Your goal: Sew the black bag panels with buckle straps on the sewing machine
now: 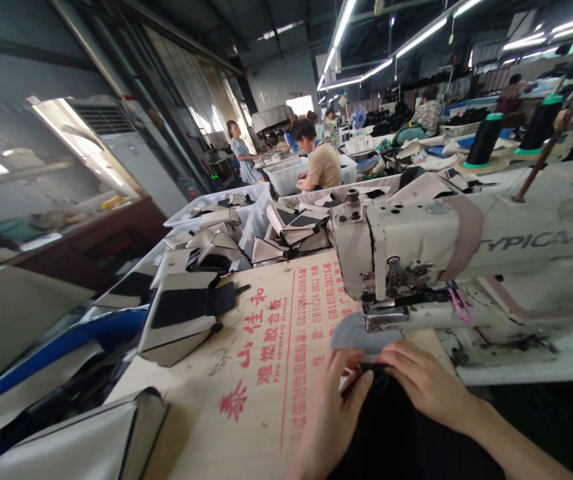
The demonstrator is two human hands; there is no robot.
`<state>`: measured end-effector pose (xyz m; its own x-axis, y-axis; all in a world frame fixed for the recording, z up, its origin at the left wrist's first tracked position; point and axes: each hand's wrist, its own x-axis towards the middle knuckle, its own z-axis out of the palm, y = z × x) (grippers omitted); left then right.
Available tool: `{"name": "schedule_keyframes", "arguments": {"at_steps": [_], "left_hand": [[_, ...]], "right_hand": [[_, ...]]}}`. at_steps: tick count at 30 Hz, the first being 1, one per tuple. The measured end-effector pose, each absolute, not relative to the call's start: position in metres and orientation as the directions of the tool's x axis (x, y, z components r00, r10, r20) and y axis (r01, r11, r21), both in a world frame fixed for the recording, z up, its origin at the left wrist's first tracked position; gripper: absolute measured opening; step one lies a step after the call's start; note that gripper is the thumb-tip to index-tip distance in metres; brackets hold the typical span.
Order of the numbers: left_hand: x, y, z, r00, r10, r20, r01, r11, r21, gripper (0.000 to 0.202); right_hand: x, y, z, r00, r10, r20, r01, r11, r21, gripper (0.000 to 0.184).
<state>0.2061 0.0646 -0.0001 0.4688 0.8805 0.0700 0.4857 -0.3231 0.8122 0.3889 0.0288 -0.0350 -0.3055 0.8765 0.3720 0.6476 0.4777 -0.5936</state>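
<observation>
My left hand (336, 403) is closed at the front edge of the plywood board, thumb and fingers pinched together around a small dark piece, partly hidden and blurred. To its right, my right hand (423, 380) has its fingers bent and pressed together at the same spot. Just beyond the fingertips lies a flat grey rounded piece (353, 333), below the working end of a sewing machine (406, 247). Whether either hand grips the grey piece cannot be made out. Black cloth or clothing fills the space below my hands.
Beige-and-black sewn pieces (186, 313) lie on the printed plywood board (246, 393) at left. White plastic bins (261, 200) behind hold more. Black thread cones (486, 140) stand at right. A person (323, 163) works beyond the bins; others are farther back.
</observation>
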Motion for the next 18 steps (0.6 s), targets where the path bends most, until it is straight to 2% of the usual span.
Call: {"name": "schedule_keyframes", "arguments": {"at_steps": [4, 7, 9, 13, 18], "left_hand": [[0.197, 0.054, -0.008, 0.597, 0.774, 0.209, 0.525, -0.574, 0.628, 0.030], [0.195, 0.057, -0.018, 0.652, 0.725, 0.222, 0.574, -0.664, 0.479, 0.039], [0.196, 0.061, -0.022, 0.664, 0.709, 0.236, 0.588, -0.691, 0.421, 0.045], [0.202, 0.070, -0.015, 0.688, 0.684, 0.241, 0.568, -0.715, 0.409, 0.049], [0.209, 0.082, 0.001, 0.705, 0.681, 0.198, 0.544, -0.699, 0.464, 0.035]], "right_hand": [[0.388, 0.027, -0.035, -0.246, 0.903, 0.352, 0.638, 0.424, -0.643, 0.023], [0.386, 0.027, -0.036, -0.204, 0.915, 0.349, 0.651, 0.393, -0.650, 0.022], [0.386, 0.027, -0.037, -0.187, 0.914, 0.361, 0.658, 0.389, -0.644, 0.023], [0.387, 0.030, -0.039, -0.203, 0.900, 0.385, 0.673, 0.414, -0.614, 0.028], [0.390, 0.036, -0.039, -0.298, 0.893, 0.338, 0.710, 0.444, -0.547, 0.035]]}}
